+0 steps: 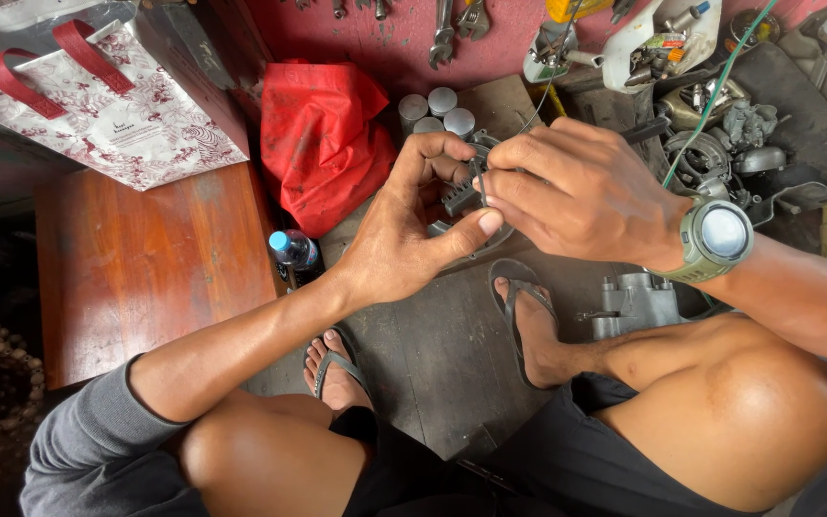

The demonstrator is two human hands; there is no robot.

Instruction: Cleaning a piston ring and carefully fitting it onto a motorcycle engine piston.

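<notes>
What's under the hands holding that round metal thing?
Under the left hand and right hand, the round metal part hangs above a dark floor. A sandalled foot and a grey engine piece show; the floor straight below is covered.

A round, dark grey metal part with a ringed rim and a blocky toothed piece at its middle is held up off the floor, centre of the scene, tilted toward the viewer, mostly hidden; further detail cannot be made out.
</notes>
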